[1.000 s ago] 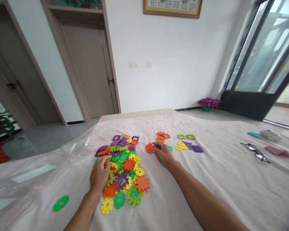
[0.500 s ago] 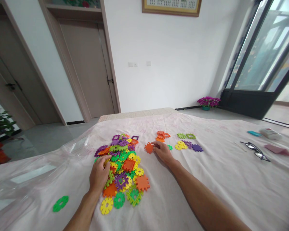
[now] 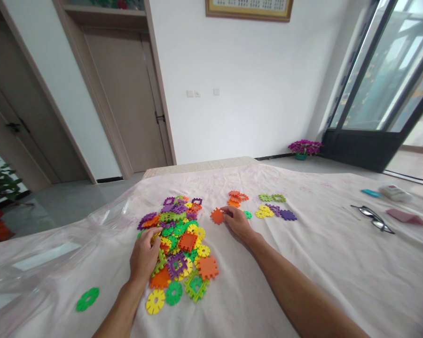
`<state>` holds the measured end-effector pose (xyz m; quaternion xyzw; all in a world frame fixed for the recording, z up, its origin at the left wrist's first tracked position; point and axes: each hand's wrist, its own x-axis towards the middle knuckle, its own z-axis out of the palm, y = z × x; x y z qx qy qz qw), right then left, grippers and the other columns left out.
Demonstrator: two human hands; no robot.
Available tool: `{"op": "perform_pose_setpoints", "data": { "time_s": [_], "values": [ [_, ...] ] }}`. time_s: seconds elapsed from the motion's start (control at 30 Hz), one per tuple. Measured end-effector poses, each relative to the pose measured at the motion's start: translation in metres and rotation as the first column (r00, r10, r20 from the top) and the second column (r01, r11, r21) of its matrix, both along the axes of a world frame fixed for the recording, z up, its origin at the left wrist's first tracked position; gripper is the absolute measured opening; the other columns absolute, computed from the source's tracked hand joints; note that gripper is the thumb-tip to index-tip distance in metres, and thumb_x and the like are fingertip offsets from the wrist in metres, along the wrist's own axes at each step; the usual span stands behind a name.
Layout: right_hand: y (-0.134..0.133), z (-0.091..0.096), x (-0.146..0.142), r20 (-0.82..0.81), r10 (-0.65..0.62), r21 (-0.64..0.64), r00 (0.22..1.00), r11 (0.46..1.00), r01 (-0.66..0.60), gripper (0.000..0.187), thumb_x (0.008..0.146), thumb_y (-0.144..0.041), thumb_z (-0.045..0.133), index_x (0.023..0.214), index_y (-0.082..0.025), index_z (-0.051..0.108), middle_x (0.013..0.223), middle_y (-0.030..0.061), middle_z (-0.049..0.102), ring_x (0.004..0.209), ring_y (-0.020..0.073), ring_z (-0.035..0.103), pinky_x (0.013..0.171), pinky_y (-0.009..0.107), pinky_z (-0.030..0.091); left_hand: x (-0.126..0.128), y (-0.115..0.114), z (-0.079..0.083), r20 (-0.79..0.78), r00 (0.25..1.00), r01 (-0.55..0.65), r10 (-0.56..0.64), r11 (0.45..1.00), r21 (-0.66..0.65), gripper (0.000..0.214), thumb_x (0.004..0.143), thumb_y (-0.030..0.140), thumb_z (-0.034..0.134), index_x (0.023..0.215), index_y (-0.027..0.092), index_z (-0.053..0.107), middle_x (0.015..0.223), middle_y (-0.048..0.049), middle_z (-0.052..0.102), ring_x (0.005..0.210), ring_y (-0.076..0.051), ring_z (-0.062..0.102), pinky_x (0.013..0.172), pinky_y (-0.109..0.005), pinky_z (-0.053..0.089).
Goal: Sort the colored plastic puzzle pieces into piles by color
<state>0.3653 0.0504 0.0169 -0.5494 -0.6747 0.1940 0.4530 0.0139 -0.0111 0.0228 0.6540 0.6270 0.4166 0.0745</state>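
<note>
A heap of flat plastic puzzle pieces (image 3: 179, 244) in orange, green, yellow and purple lies on the cloth-covered table (image 3: 303, 263). My left hand (image 3: 144, 256) rests on the heap's left edge, fingers curled down onto the pieces. My right hand (image 3: 238, 221) lies right of the heap, its fingertips pinching an orange round piece (image 3: 217, 216) flat on the cloth. Beyond it sit small sorted groups: orange pieces (image 3: 237, 198), light green pieces (image 3: 272, 198), yellow pieces (image 3: 264, 212) and purple pieces (image 3: 284, 213).
A single green round piece (image 3: 87, 299) lies alone at the near left. Black glasses (image 3: 372, 218), a pink card (image 3: 405, 217) and a small box (image 3: 395, 192) are at the far right. Clear plastic sheeting (image 3: 56, 244) covers the table's left side.
Almost nothing differs. My left hand has slid slightly toward me along the heap's edge; my right hand stays on the orange piece.
</note>
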Motion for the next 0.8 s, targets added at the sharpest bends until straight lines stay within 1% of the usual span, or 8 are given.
{"op": "perform_pose_setpoints", "data": {
  "time_s": [0.2,0.4,0.63,0.8],
  "values": [
    [0.0009,-0.0012,0.0008,0.005,-0.001,0.003,1.000,1.000,0.001,0.033,0.076,-0.014,0.053,0.102,-0.017,0.074,0.089,0.0037,0.075,0.079,0.0179,0.065,0.072,0.027,0.047,-0.0002,-0.0002,-0.0009,0.002,1.000,0.006,-0.006,1.000,0.003,0.033,0.087,0.032,0.047,0.109,0.023,0.069,0.118,-0.0064,0.067,0.115,-0.024,0.060,0.106,-0.041,0.044],
    [-0.0004,0.0009,-0.0003,0.012,-0.005,0.002,1.000,1.000,0.005,0.033,0.077,-0.014,0.053,0.102,-0.016,0.075,0.090,0.0043,0.075,0.080,0.0184,0.065,0.073,0.027,0.047,-0.0016,0.0006,-0.0030,0.003,1.000,0.012,-0.012,1.000,-0.022,0.032,0.089,0.032,0.045,0.111,0.023,0.068,0.121,-0.0067,0.065,0.117,-0.024,0.058,0.107,-0.042,0.042],
    [-0.0009,0.0016,-0.0008,0.007,-0.001,-0.004,1.000,1.000,0.001,0.035,0.075,-0.012,0.053,0.102,-0.017,0.075,0.090,0.0039,0.075,0.081,0.0182,0.066,0.074,0.027,0.048,-0.0008,-0.0004,-0.0017,0.004,1.000,0.001,-0.001,1.000,-0.011,0.031,0.088,0.032,0.047,0.109,0.024,0.069,0.119,-0.0056,0.066,0.116,-0.024,0.059,0.107,-0.040,0.043],
    [-0.0004,0.0014,-0.0005,0.027,-0.005,0.003,1.000,1.000,0.005,0.035,0.077,-0.013,0.053,0.104,-0.016,0.075,0.091,0.0051,0.075,0.082,0.0190,0.066,0.074,0.028,0.048,-0.0001,-0.0003,-0.0001,-0.004,1.000,-0.002,0.002,1.000,-0.008,0.032,0.087,0.032,0.047,0.109,0.024,0.069,0.118,-0.0057,0.067,0.115,-0.024,0.060,0.105,-0.040,0.045]
  ]
}}
